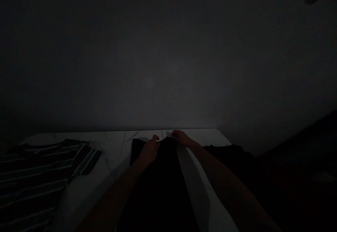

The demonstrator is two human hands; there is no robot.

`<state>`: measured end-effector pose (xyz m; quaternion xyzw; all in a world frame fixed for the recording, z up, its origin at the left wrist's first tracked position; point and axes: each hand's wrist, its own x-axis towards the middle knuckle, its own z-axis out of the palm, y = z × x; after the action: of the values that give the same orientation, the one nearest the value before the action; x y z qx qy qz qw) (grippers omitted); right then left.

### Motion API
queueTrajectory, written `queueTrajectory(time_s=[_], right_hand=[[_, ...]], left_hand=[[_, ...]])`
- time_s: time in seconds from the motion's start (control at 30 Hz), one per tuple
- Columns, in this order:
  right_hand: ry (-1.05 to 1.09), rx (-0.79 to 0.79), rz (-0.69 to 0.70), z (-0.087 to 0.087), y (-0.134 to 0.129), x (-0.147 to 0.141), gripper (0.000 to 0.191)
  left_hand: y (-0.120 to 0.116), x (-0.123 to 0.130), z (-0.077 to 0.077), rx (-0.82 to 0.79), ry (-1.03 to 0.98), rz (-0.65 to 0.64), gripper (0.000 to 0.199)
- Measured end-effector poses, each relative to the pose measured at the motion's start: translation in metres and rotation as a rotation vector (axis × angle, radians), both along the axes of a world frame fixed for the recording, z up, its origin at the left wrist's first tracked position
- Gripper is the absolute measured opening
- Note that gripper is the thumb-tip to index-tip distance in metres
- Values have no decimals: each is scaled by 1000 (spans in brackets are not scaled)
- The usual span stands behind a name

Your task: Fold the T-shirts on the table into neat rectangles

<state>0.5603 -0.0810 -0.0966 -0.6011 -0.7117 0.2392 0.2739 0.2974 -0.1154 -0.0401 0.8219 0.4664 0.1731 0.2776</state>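
Where the left hand extends, black cloth apparently lies beneath.

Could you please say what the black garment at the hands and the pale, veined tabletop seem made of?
Long black cloth garment: probably matte fabric, evenly dark without shine; weave hidden.
Pale, veined tabletop: possibly marble-look tile or laminate, given grey streaks and straight seams; gloss unclear.

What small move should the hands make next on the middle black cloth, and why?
Perhaps slide the left hand outward to the upper left corner of the black cloth: the right hand is at its upper right corner, while the left sits further in, near the top edge.
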Motion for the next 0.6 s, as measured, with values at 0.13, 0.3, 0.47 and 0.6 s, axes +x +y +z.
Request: queueTrajectory(time_s=[0.13, 0.3, 0.47, 0.6], right_hand=[[-134, 12, -43, -1, -6, -7, 21], [-280, 8, -112, 5, -18, -19, 19], [-364, 15, -169, 16, -23, -30, 21], [-383, 59, -250, 33, -37, -37, 31]], left_hand=[[2, -4, -2, 25, 158, -13, 26], [-4, -4, 4, 85, 283, -48, 26], [-20, 3, 23, 263, 404, -125, 22], [-21, -5, 40, 217, 491, -196, 21]])
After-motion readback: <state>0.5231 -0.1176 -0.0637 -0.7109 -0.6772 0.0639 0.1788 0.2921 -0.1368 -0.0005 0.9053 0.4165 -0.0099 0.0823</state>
